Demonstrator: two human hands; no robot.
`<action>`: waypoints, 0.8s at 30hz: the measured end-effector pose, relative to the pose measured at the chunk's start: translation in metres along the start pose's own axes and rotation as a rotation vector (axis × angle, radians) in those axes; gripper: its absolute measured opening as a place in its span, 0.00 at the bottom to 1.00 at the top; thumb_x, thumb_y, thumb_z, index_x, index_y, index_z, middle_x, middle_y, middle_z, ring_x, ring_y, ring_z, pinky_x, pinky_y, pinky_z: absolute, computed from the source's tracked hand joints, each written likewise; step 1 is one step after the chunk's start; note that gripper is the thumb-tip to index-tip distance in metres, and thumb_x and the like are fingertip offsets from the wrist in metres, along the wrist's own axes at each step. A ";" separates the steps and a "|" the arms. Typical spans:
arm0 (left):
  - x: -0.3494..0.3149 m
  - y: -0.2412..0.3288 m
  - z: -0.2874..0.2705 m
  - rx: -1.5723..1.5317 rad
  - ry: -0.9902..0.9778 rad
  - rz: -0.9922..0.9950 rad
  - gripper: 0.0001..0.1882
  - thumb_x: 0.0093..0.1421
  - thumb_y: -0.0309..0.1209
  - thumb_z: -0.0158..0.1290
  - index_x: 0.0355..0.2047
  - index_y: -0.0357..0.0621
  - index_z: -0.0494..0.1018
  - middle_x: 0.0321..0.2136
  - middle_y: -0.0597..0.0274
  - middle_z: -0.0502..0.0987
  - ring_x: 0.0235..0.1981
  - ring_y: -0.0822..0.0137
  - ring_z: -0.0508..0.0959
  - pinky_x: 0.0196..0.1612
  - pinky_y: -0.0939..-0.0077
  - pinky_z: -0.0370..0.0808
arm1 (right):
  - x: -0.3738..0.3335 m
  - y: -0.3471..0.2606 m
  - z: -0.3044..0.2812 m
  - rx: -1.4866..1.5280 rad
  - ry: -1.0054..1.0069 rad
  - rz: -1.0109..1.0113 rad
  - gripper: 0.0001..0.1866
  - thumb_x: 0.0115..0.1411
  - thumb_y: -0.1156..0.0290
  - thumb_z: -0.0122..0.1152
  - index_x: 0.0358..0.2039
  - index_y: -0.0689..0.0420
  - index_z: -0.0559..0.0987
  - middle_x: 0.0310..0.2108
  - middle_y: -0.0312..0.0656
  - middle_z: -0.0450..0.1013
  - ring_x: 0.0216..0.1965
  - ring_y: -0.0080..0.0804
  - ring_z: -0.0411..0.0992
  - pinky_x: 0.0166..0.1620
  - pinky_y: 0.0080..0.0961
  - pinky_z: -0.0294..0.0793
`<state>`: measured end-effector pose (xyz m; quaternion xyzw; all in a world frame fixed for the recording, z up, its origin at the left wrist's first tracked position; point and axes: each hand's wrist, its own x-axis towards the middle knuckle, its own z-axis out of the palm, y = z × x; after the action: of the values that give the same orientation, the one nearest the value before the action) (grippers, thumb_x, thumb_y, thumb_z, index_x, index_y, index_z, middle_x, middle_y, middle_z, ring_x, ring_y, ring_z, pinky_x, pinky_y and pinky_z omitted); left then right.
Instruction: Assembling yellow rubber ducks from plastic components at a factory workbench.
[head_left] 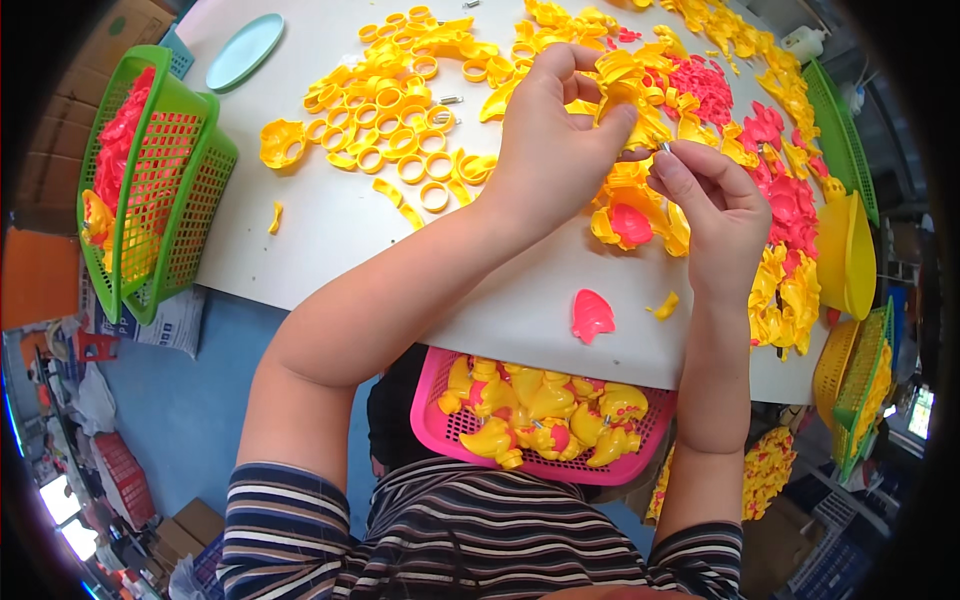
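My left hand (565, 130) is closed on a curved yellow plastic part (622, 68), thumb and fingers pressing its edge. Close beside it, my right hand (715, 190) pinches a small metal piece (664, 148) between thumb and fingertips, against the yellow part; its exact kind is too small to tell. Just below the hands lie yellow shells with a pink piece (630, 225) among them. Nearer the table's front edge rest a pink shell-like piece (592, 316) and a small yellow piece (664, 306).
Yellow rings (385, 122) and other yellow parts spread over the white table (255, 225). Pink parts (700, 90) lie right. A pink basket (430, 440) of assembled yellow toys sits at my lap. Green baskets (190, 190) stand left, near a pale blue plate (245, 52).
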<state>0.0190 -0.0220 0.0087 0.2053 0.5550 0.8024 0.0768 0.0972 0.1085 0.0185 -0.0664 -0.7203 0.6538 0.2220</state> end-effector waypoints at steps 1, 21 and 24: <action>0.000 0.002 0.000 0.008 -0.001 -0.009 0.15 0.56 0.20 0.50 0.43 0.34 0.62 0.37 0.53 0.71 0.36 0.64 0.78 0.36 0.75 0.81 | -0.001 0.001 0.000 -0.040 -0.008 -0.029 0.07 0.53 0.80 0.60 0.34 0.65 0.77 0.31 0.41 0.75 0.31 0.25 0.75 0.37 0.19 0.77; -0.007 0.009 0.003 -0.071 -0.020 0.000 0.14 0.56 0.20 0.50 0.42 0.34 0.62 0.36 0.53 0.73 0.36 0.70 0.77 0.36 0.80 0.79 | 0.004 0.008 -0.006 0.109 -0.073 -0.069 0.05 0.54 0.80 0.60 0.32 0.62 0.77 0.32 0.40 0.73 0.32 0.24 0.74 0.36 0.21 0.79; -0.002 0.008 -0.002 -0.006 -0.071 -0.040 0.17 0.54 0.22 0.53 0.44 0.35 0.63 0.36 0.55 0.73 0.36 0.72 0.77 0.36 0.82 0.77 | 0.005 0.004 -0.007 0.148 -0.072 -0.010 0.05 0.53 0.81 0.60 0.32 0.63 0.77 0.33 0.40 0.73 0.32 0.25 0.74 0.37 0.21 0.79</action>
<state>0.0213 -0.0273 0.0155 0.2222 0.5537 0.7945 0.1132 0.0952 0.1172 0.0164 -0.0226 -0.6779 0.7061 0.2035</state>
